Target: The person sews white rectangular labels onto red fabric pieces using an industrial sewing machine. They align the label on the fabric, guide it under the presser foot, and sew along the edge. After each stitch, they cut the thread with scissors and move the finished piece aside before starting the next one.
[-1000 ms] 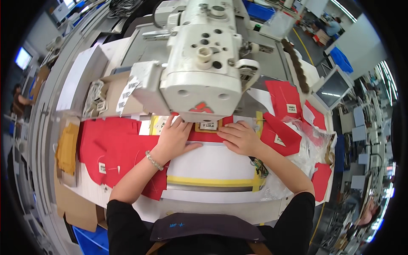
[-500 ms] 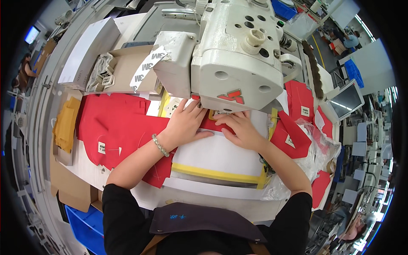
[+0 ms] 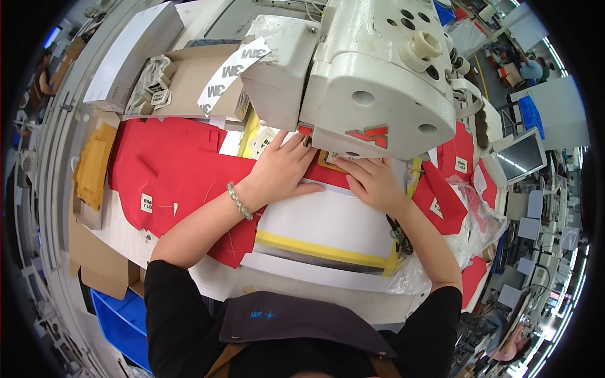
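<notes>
A red fabric piece [image 3: 333,177] lies partly under the head of a white sewing machine [image 3: 372,94], over a white sheet edged with yellow tape [image 3: 315,217]. My left hand [image 3: 280,169] rests flat on the red piece's left part, fingers stretched toward the machine and thumb out to the right. My right hand [image 3: 377,181] lies at its right part, fingers loosely bent and thumb apart. Its fingertips are beside a small yellow frame [image 3: 328,160] at the needle area, where the machine head hides the detail. Neither hand holds anything visible.
Red cut pieces with pale labels [image 3: 170,170] lie at left, and more red pieces [image 3: 435,198] at right beside clear plastic [image 3: 476,220]. A cardboard tray of labels [image 3: 195,75], a long white box [image 3: 133,57] and yellow pieces [image 3: 94,167] stand far left. A screen [image 3: 522,157] is at right.
The whole view has shifted, with the machine head now larger and further right. Both hands stay on the red piece; my right thumb and fingers have moved slightly closer together.
</notes>
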The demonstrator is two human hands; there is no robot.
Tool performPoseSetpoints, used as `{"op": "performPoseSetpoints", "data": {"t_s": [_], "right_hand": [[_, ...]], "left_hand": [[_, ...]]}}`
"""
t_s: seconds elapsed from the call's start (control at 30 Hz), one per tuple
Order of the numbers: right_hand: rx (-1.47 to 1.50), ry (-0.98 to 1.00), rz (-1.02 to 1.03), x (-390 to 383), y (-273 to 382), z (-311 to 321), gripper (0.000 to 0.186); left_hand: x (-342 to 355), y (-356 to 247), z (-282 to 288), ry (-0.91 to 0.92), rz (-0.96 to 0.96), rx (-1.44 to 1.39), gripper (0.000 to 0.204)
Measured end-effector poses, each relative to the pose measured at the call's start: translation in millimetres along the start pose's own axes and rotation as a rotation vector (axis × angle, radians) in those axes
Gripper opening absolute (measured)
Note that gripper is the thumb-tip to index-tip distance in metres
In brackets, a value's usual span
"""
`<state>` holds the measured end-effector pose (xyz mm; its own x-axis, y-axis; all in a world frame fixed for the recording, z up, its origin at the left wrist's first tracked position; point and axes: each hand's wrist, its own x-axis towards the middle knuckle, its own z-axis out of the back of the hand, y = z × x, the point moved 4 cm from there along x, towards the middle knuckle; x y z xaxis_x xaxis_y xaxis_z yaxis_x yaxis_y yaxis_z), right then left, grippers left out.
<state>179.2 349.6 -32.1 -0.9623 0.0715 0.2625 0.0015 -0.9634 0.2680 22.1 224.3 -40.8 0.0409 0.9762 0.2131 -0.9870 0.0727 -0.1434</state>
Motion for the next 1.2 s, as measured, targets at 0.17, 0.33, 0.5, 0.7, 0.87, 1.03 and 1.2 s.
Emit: {"op": "performPoseSetpoints", "data": {"t_s": [0.17, 0.33, 0.5, 0.7, 0.87, 1.03, 1.2], "right_hand": [[-0.02, 0.007, 0.047, -1, -4, -1, 0.042], [-0.004, -0.02, 0.058, -2, -7, 2, 0.037], [-0.011, -0.006, 0.071, -3, -8, 3, 0.039], [-0.01, -0.008, 0.068, -4, -7, 3, 0.041], [0.009, -0.021, 0.079, -3, -9, 2, 0.042], [0.03, -0.044, 0.086, -3, -10, 1, 0.042], [0.061, -0.047, 0.071, -4, -10, 0, 0.042]], "left_hand": [[1, 0, 0, 0.001, -0.015, 0.014, 0.076], [3, -3, 0, -0.013, -0.034, 0.039, 0.075], [5, -5, 1, -0.09, -0.068, 0.056, 0.076], [7, -8, 5, -0.098, -0.059, 0.049, 0.076], [6, -8, 4, -0.085, -0.052, 0.048, 0.076], [7, -7, 2, -0.071, -0.046, 0.039, 0.076], [7, -6, 1, -0.046, -0.032, 0.037, 0.074]]}}
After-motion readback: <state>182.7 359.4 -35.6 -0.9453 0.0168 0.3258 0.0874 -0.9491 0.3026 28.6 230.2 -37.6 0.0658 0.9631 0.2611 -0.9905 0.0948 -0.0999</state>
